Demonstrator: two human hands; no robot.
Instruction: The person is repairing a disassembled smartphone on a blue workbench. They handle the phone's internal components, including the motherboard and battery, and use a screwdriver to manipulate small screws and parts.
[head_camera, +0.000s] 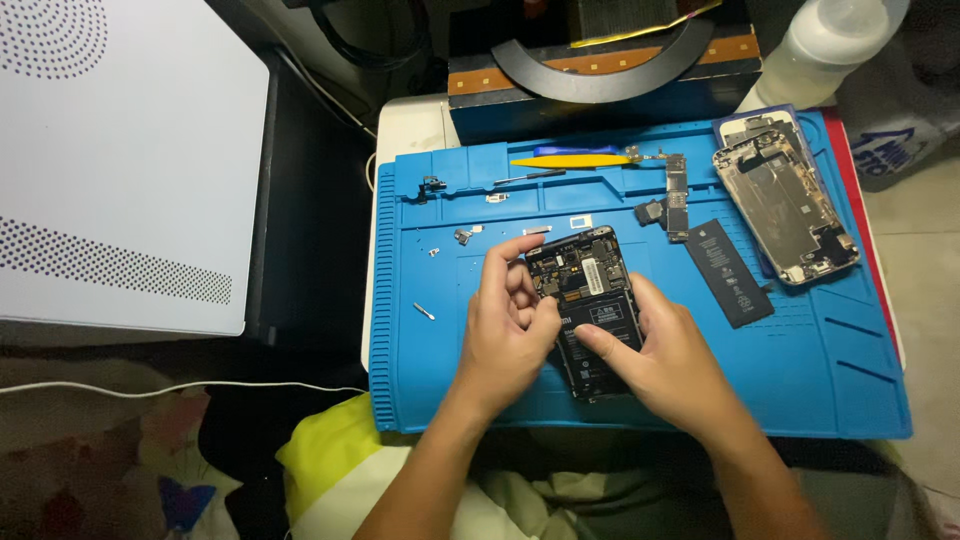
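Head view, lower centre: both hands work on an opened black smartphone with exposed circuit board and battery (590, 305), lying mid-frame on the blue silicone repair mat (820, 380). Left hand (505, 335) fingers curl together at the phone's left edge, pinching there. Right hand (655, 355) grips the lower right, thumb pressed flat on the battery. Risk: thumb pressure could dent the battery; a slip could scatter the tiny loose screws (462, 237) just left. Farther, upper right: a gutted silver phone chassis (790, 205), a loose black battery (728, 272).
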